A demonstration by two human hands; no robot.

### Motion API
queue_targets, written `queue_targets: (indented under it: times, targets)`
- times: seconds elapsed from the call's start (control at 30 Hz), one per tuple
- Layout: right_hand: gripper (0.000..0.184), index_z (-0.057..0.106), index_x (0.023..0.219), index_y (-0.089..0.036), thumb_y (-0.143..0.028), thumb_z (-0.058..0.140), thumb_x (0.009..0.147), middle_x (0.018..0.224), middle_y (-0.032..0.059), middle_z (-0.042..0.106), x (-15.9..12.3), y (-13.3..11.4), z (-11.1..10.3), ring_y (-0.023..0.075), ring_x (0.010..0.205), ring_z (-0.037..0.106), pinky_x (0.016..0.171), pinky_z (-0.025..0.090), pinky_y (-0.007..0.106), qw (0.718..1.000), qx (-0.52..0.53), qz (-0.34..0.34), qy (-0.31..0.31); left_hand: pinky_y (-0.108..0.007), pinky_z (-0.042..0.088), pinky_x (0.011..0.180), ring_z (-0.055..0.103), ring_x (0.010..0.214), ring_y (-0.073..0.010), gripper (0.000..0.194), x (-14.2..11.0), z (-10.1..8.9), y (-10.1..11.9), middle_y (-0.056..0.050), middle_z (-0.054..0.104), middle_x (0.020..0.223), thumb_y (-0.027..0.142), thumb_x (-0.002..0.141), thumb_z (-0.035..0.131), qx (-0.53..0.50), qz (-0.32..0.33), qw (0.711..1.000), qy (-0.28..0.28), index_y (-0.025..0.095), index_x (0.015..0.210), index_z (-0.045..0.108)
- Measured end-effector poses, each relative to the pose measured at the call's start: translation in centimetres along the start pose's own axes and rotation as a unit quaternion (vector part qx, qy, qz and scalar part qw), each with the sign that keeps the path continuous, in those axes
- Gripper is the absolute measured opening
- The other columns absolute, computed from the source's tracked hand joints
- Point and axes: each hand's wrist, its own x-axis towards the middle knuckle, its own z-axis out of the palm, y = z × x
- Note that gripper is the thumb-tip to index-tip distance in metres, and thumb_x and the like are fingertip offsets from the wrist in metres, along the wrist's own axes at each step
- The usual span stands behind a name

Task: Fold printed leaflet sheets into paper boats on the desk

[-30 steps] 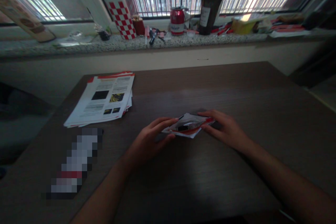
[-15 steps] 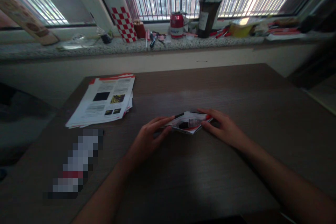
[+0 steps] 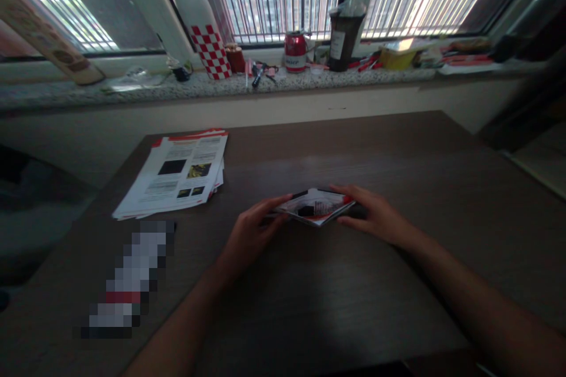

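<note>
A small folded piece of printed paper, white with red and black patches, rests on the dark table in front of me. Its middle is spread into a flat diamond, with a hollow between the raised edges. At its left corner, my left hand pinches the paper between thumb and fingers. My right hand curls about the right corner: the fingers lie along the far edge, and the thumb is at the near edge. Whether that thumb presses on the paper is hard to see.
A stack of printed sheets lies on the table at the back left. Nearer stands a pixelated long object. Along the windowsill are a checkered bottle, a red can, a dark cup and small clutter.
The right thumb has shifted slightly down and away from the paper's near edge. The paper looks a little flatter and wider. The view has tilted up slightly.
</note>
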Motion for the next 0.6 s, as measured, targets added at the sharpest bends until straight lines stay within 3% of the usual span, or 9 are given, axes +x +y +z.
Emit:
queue_targets:
  times: [0.17, 0.3, 0.43, 0.6]
  targets:
    - [0.055, 0.057, 0.149, -0.034, -0.038, 0.071, 0.096, 0.144, 0.0066, 0.067, 0.3, 1.1, -0.3, 0.0312, 0.13, 0.065, 0.109, 0.054, 0.052, 0.999, -0.029, 0.016, 0.038, -0.039, 0.064, 0.098, 0.072, 0.117, -0.0211, 0.057, 0.0, 0.2, -0.5, -0.005, 0.067, 0.142, 0.03, 0.103, 0.065, -0.053, -0.007, 0.999, 0.008, 0.034, 0.157, 0.047]
    - [0.056, 0.062, 0.145, -0.026, -0.041, 0.073, 0.092, 0.127, 0.0116, 0.075, 0.6, 3.2, -1.3, 0.0331, 0.109, 0.073, 0.092, 0.061, 0.051, 0.987, -0.066, 0.089, 0.117, -0.043, 0.059, 0.106, 0.068, 0.125, -0.0225, 0.055, 0.0, 0.0, -1.3, -0.005, 0.062, 0.146, 0.03, 0.104, 0.063, 0.007, 0.008, 1.0, 0.02, 0.036, 0.156, 0.047]
    - [0.056, 0.066, 0.141, -0.023, -0.044, 0.073, 0.089, 0.133, 0.0147, 0.073, 0.8, 6.1, -3.1, 0.0363, 0.115, 0.07, 0.101, 0.056, 0.055, 0.958, -0.105, 0.161, 0.214, -0.046, 0.055, 0.11, 0.066, 0.126, -0.0246, 0.05, 0.1, -0.2, -1.6, -0.007, 0.061, 0.144, 0.03, 0.104, 0.061, 0.083, 0.017, 0.996, 0.004, 0.033, 0.153, 0.05]
    - [0.057, 0.067, 0.138, -0.018, -0.042, 0.071, 0.086, 0.129, 0.0164, 0.075, 0.6, 9.4, -5.2, 0.0365, 0.115, 0.071, 0.104, 0.053, 0.054, 0.918, -0.122, 0.211, 0.312, -0.047, 0.051, 0.113, 0.061, 0.131, -0.026, 0.044, 0.1, -0.2, -1.2, -0.008, 0.06, 0.144, 0.029, 0.104, 0.059, 0.101, 0.021, 0.995, -0.013, 0.029, 0.148, 0.055]
